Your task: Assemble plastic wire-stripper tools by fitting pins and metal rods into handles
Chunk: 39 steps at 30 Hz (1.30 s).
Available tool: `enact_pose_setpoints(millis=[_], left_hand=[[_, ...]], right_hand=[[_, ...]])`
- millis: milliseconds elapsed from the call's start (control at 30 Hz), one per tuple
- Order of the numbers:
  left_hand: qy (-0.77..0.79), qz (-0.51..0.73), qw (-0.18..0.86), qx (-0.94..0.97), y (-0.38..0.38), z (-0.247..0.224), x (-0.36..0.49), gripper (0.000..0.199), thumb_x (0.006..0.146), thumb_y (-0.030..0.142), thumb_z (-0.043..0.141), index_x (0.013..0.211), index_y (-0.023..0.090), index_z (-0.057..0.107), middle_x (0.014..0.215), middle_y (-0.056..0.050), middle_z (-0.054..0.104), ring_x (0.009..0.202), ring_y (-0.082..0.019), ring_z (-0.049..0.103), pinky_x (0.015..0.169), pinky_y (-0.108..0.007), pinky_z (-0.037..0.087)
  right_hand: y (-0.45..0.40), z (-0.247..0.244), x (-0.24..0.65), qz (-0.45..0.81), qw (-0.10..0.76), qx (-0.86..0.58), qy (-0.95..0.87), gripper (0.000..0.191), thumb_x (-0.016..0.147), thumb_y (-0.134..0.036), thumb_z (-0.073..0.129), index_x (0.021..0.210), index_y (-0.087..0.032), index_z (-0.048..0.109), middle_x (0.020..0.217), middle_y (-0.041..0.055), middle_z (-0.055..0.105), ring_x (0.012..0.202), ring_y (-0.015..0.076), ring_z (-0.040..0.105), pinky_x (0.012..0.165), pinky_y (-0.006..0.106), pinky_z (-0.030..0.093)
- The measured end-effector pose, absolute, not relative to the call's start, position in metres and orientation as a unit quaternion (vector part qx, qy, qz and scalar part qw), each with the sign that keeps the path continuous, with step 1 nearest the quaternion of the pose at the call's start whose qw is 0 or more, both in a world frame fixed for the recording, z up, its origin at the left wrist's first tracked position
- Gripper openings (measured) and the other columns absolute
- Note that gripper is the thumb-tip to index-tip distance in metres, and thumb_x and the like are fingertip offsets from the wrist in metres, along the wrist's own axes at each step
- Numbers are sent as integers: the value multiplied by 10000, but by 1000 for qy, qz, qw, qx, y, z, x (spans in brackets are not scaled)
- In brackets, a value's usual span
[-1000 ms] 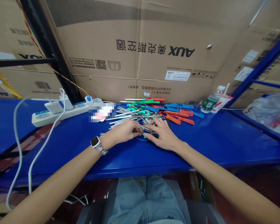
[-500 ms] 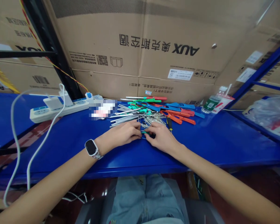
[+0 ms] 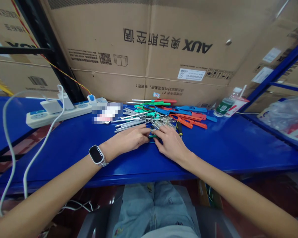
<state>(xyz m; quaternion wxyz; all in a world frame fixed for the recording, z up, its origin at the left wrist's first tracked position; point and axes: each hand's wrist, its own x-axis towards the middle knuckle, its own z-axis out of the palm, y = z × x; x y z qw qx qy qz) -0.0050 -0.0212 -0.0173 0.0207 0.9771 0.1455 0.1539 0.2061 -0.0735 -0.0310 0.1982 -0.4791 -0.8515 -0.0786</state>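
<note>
on blue table before cardboard, hands

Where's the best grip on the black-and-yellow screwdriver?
Probably the thick handle of the screwdriver, from above and the near right: its thin shaft points toward the person, the right hand is close on its left, and orange pieces lie beyond.

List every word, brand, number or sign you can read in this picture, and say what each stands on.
"AUX 奥克斯空调": the large carton in the middle.
"谢谢您!": the same carton, lower down, in smaller print.
"AUX": the carton at far left.
Too small or blurred to read for certain: the white label and little tag on the large carton, the bottle's green label, the labels at right.
</note>
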Motion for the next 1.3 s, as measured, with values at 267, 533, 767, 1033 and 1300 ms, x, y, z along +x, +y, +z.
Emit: enact_pose_setpoints(millis=[267, 533, 767, 1033, 1300], left_hand=[[145, 153, 24, 977, -21, -17, -4, 408, 1055, 190, 414, 836, 158, 756, 893, -88, 619, 870, -212, 529, 767, -338, 453], [133, 169, 19, 976, -15, -23, -7, 334, 1021, 156, 487, 838, 166, 766, 907, -90, 630, 860, -207, 533, 745, -330, 454], [133, 167, 5, 977, -13, -26, -8, 301, 1022, 164, 502, 897, 172, 776, 925, -82, 625, 883, -205, 538, 743, -325, 455], [125, 188, 13, 974, -11, -29, -10, 307, 1038, 181, 502, 926, 166, 787, 922, -87, 621, 883, -206, 544, 728, -319, 458], [116, 191, 7, 975, -10, -28, -10, 348, 1052, 190, 465, 910, 183, 782, 905, -78, 616, 873, -203, 549, 731, -318, 462]], right_hand=[[-71, -35, 209, -32, 247, -471, -846, 170, 946, -151, 584, 972, -190, 747, 894, 87, 637, 902, 244, 598, 836, 403, 500], [-69, -36, 209, 30, 280, -483, -829, 188, 945, -139, 575, 1010, -185, 745, 911, 75, 631, 861, 215, 640, 808, 363, 529], [-68, -39, 212, 27, 291, -466, -835, 211, 945, -135, 578, 1054, -186, 751, 904, 68, 618, 844, 205, 642, 793, 354, 537], [-65, -45, 212, 18, 304, -462, -833, 223, 962, -157, 574, 1057, -204, 770, 909, 70, 629, 838, 198, 640, 804, 352, 538], [-64, -30, 212, -14, 211, -468, -858, 163, 930, -151, 639, 983, -184, 791, 894, 70, 623, 830, 200, 601, 746, 328, 470]])
